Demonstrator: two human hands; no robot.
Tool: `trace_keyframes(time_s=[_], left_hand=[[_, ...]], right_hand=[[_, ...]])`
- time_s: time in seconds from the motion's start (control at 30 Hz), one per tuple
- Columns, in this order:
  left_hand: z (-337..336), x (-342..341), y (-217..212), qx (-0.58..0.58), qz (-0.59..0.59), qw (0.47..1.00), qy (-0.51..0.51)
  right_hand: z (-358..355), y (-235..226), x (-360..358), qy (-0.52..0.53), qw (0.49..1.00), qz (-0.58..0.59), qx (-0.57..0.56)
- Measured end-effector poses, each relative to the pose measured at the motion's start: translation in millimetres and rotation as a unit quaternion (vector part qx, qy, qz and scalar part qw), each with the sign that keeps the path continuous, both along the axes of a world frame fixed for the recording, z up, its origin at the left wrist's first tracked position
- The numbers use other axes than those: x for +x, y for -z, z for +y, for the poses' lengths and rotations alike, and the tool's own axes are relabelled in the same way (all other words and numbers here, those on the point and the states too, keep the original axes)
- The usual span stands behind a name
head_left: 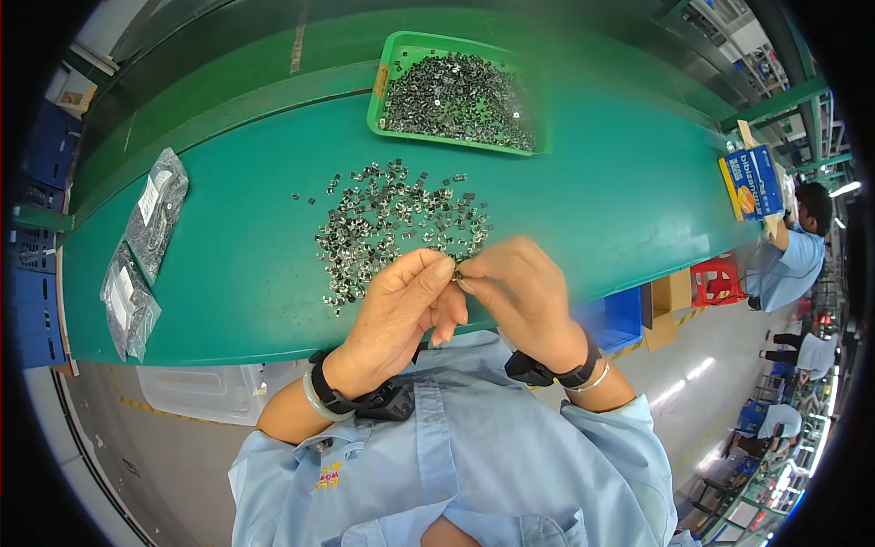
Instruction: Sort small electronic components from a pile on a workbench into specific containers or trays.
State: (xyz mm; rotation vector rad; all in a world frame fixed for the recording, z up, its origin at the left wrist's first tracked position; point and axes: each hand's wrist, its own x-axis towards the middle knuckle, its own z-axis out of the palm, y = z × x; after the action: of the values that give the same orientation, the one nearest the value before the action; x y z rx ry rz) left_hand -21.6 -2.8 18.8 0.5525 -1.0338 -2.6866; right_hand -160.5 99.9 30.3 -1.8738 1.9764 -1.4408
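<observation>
My left hand [401, 301] and my right hand [527, 287] meet over the near side of the table, fingertips together. Between them is a small dark metal part [458, 273], mostly covered by the fingers. Each hand pinches it with thumb and forefinger. Just beyond my fingertips, a loose pile of small black and silver metal parts [365, 228] spreads over the green tabletop [611, 201]. Farther back, a green plastic tray [375, 118] holds many more of the same kind of parts.
Two clear plastic bags [157, 214] of small parts lie at the table's left end. A blue and yellow box [752, 182] stands at the right end. Below the right edge are a blue bin [620, 319], a cardboard box [670, 296] and a red stool [716, 281]. A co-worker [791, 264] is beyond.
</observation>
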Motion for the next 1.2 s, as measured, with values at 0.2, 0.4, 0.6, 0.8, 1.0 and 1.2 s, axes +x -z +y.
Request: trace_keyframes(time_s=[0.2,0.4,0.6,0.8,1.0,1.2], left_hand=[[0.4,0.3,-1.9,-0.049,-0.009,0.999,-0.003],[2.2,2.0,-6.6,-0.140,-0.030,0.990,-0.020],[-0.3,1.4,-5.7,-0.097,-0.036,0.994,-0.021],[-2.0,-0.6,0.8,0.013,0.010,1.000,-0.007],[-1.0,-0.3,2.7,0.012,0.009,1.000,0.003],[0.7,-1.3,-6.9,-0.015,-0.010,1.000,-0.021]], right_hand=[[-1.6,0.2,-1.2,-0.003,1.000,-0.012,0.009],[-2.1,-3.3,-2.2,-0.018,0.998,-0.045,0.041],[-6.2,-0.9,1.7,-0.004,0.998,-0.053,0.037],[-6.7,1.1,7.4,0.015,1.000,0.001,0.026],[-6.3,-1.4,3.8,0.029,0.998,0.060,0.008],[-3.0,-5.2,-5.1,0.018,0.998,0.064,0.007]])
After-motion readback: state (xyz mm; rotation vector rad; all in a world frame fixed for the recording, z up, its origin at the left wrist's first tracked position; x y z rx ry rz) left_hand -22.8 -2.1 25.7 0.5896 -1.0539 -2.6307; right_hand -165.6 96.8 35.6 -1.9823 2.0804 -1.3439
